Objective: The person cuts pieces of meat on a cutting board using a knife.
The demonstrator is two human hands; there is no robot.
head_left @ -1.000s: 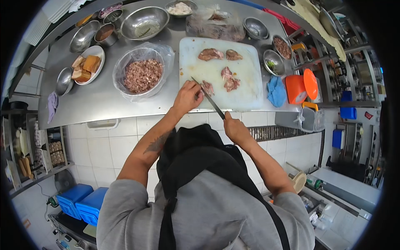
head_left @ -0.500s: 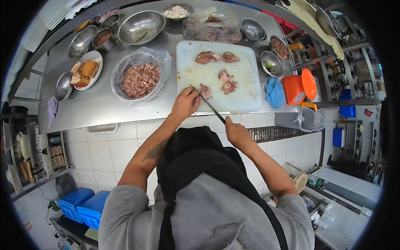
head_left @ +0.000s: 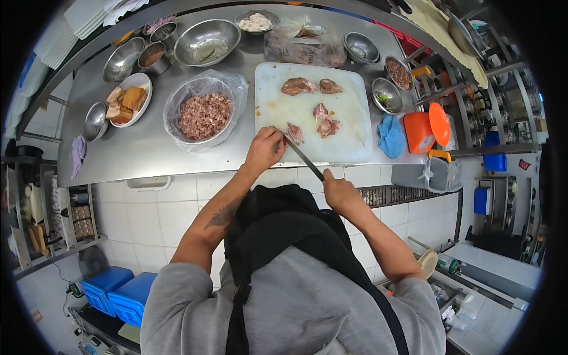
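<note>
My right hand (head_left: 341, 192) is closed round the handle of a long knife (head_left: 306, 160), whose blade slants up and left over the near edge of the white cutting board (head_left: 355, 142). The knife's tip end is beside my left hand (head_left: 264, 148), whose fingers are closed at the board's near left corner; what they hold is hidden. A small piece of meat (head_left: 294, 134) lies just right of the blade. Farther back on the board are a ragged piece of meat (head_left: 326, 127) and two darker pieces, one long (head_left: 297, 86) and one short (head_left: 331, 86).
Left of the board stands a plastic-lined bowl (head_left: 171, 112) of chopped meat. A white dish (head_left: 148, 89) holds blocks of meat. Metal bowls (head_left: 228, 29) line the back. At the right are a blue cloth (head_left: 391, 136) and an orange scale (head_left: 418, 132).
The view has shifted slightly. The knife's blade tip no longer shows beyond my left fingers, and my right hand sits slightly farther right and lower. The meat pieces keep their arrangement on the board.
</note>
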